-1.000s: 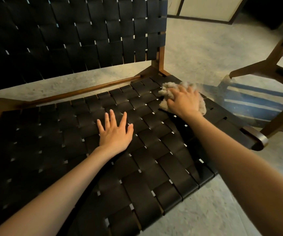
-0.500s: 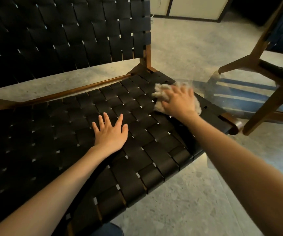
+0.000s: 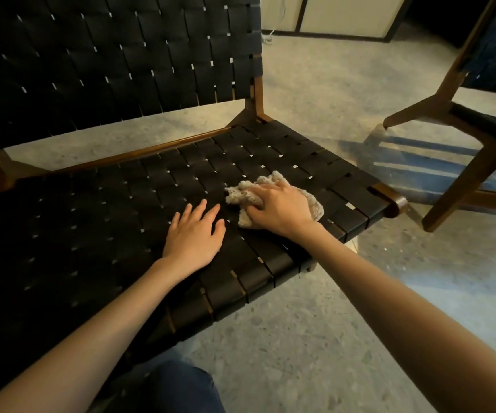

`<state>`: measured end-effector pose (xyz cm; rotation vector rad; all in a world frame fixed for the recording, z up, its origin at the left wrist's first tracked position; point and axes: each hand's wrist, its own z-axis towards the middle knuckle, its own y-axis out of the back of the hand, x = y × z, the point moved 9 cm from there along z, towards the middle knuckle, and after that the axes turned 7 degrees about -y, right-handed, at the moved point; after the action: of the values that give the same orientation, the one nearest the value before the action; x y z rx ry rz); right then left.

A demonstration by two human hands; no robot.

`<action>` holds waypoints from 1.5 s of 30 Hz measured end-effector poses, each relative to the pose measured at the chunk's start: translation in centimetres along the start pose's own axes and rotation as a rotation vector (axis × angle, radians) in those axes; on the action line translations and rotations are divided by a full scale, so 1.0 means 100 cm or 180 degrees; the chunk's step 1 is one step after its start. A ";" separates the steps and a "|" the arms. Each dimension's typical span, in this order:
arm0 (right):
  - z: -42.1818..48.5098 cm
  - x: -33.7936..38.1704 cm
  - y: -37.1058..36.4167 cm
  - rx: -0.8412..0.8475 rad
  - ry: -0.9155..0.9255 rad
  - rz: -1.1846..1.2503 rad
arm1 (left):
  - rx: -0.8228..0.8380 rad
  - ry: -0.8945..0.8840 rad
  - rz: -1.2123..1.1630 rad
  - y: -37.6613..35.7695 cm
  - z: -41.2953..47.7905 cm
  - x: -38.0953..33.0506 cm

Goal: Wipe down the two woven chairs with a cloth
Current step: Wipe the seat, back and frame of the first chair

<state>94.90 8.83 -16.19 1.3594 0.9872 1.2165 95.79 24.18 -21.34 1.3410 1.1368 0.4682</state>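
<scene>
R hand [image 3: 279,210] grips crumpled beige cloth [image 3: 248,190], fingers curled over it, pressing it onto woven seat of near chair [image 3: 91,234], right of centre. L hand [image 3: 194,236] lies flat on seat just beside cloth, fingers straight, slightly spread. 2nd chair [image 3: 473,181] stands apart at right.

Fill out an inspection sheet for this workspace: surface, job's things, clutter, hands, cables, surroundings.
Surface: woven seat of the near chair, dark straps on a wooden frame.
Job's things: crumpled cloth on the seat; second chair at right, partly in view.
Clutter: nothing seen.
Hands: left hand flat on the seat, fingers straight; right hand grips the cloth.
Cables: white cord on the floor, far side.
Surroundings: speckled flooring; pale wall panels behind.
</scene>
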 end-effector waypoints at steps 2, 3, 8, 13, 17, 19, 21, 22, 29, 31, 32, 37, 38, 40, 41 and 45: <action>-0.007 -0.016 0.011 -0.0019 0.0003 -0.0090 | 0.0016 -0.0012 0.0006 0.000 -0.007 -0.002; -0.007 -0.031 0.018 -0.0070 -0.0072 -0.0196 | 0.0038 -0.0001 0.0010 0.000 -0.009 -0.003; -0.006 -0.119 0.058 -0.0215 -0.1009 -0.0741 | 0.0118 0.0089 0.0005 -0.003 -0.016 -0.013; -0.024 -0.085 0.049 -0.0371 -0.1032 -0.0473 | 0.0115 0.0089 0.0036 -0.003 -0.021 -0.015; -0.052 -0.033 0.031 -0.0132 -0.0729 -0.0145 | 0.0079 0.0004 0.0061 -0.002 -0.027 -0.017; -0.069 -0.012 0.028 -0.0227 -0.0473 -0.0131 | 0.0061 0.0001 0.0039 -0.001 -0.030 -0.018; -0.078 -0.021 0.035 -0.0356 -0.0430 -0.0177 | 0.0065 0.0008 0.0034 0.000 -0.032 -0.020; -0.077 -0.036 0.040 -0.0384 -0.0488 -0.0218 | 0.0066 0.0010 0.0031 0.001 -0.032 -0.021; -0.050 -0.135 0.076 -0.0708 -0.1158 -0.0383 | 0.0243 0.0020 -0.0001 0.000 -0.034 -0.030; -0.050 -0.135 0.078 -0.0830 -0.1239 -0.0243 | 0.0253 -0.0001 -0.0025 0.000 -0.035 -0.032; -0.054 -0.132 0.078 -0.0900 -0.1256 -0.0124 | 0.0252 -0.0021 -0.0034 0.000 -0.036 -0.032; -0.087 -0.079 0.068 -0.1060 -0.0876 0.0250 | 0.0228 -0.0192 -0.0050 0.000 -0.046 -0.033; -0.094 -0.066 0.064 -0.1021 -0.0777 0.0343 | 0.0215 -0.0236 -0.0049 0.000 -0.049 -0.032; -0.110 -0.034 0.053 -0.0990 -0.0523 0.0537 | 0.0222 -0.0313 -0.0037 0.000 -0.055 -0.031; -0.120 -0.021 0.049 -0.1043 -0.0425 0.0656 | 0.0229 -0.0334 -0.0030 0.000 -0.058 -0.029; -0.145 -0.017 0.047 -0.1383 -0.0355 0.0827 | 0.0272 -0.0338 -0.0003 -0.002 -0.066 -0.029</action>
<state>80.12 8.81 -12.18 1.2122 0.4391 1.4321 88.95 25.09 -19.32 1.4227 1.0798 0.3469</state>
